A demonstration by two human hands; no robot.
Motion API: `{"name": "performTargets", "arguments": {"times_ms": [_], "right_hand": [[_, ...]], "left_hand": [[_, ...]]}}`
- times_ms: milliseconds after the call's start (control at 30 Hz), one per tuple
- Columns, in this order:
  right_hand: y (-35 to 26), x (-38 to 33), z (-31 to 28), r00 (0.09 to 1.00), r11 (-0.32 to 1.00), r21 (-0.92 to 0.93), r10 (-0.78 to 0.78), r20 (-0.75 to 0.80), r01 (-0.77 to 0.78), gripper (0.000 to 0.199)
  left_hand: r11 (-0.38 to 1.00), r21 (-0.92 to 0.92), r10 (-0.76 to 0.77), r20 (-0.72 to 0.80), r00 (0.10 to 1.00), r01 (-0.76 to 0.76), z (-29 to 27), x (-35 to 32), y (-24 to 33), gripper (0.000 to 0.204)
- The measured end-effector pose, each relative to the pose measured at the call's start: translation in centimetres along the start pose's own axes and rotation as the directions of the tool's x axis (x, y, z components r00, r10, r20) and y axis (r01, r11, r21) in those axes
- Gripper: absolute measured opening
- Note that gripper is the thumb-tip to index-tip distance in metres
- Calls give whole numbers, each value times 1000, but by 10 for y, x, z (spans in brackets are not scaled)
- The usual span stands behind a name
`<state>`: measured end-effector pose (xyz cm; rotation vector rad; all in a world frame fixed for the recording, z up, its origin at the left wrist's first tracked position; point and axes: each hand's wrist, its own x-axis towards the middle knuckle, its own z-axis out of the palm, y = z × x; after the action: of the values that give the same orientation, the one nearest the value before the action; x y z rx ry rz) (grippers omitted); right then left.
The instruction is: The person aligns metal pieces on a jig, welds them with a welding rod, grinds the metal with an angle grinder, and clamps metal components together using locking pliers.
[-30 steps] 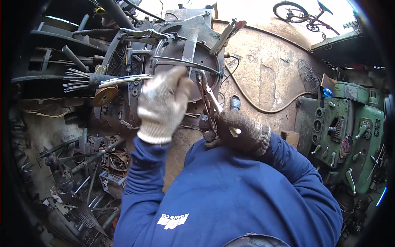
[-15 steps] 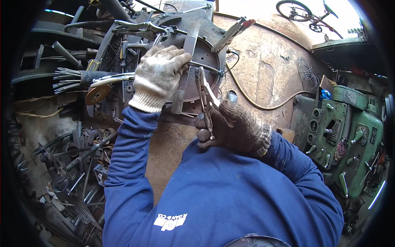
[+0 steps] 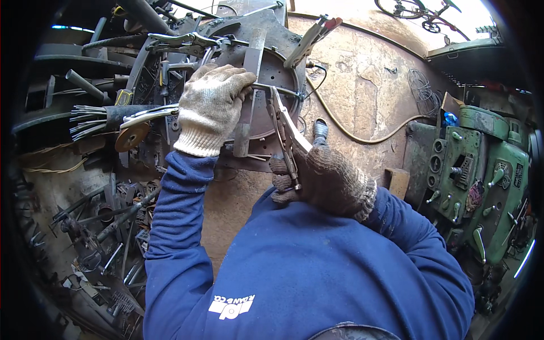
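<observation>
Both occupied: grey-gloved left hand pinching thin dark metal rod, brown-gloved right hand gripping silver locking pliers.

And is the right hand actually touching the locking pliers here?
Touching. The head view shows it plainly: the right hand, in a dark glove, holds the locking pliers, with the pale handle's end disappearing behind the glove.

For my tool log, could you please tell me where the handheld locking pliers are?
In the head view, near centre, the right hand holds the locking pliers, jaws by the dark rod, right of the left hand.
</observation>
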<state>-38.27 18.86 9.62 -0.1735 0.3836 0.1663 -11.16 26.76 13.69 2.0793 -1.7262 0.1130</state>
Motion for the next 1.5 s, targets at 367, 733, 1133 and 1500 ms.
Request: {"name": "performTargets", "arguments": {"times_ms": [367, 733, 1133, 1500], "right_hand": [[0, 21, 54, 994, 1000, 19, -21, -111, 23, 54], [8, 38, 86, 989, 998, 53, -33, -144, 41, 40], [-1, 32, 104, 966, 1000, -14, -7, -257, 4, 48], [7, 43, 92, 983, 999, 49, 25, -183, -16, 35]], "left_hand": [[1000, 20, 14, -32, 999, -13, 1, -1, 1, 31], [1000, 21, -6, -34, 999, 7, 1, -2, 3, 29], [1000, 26, -2, -30, 1000, 3, 1, -1, 1, 27], [1000, 29, 10, -21, 1000, -9, 1, 0, 2, 25]]}}
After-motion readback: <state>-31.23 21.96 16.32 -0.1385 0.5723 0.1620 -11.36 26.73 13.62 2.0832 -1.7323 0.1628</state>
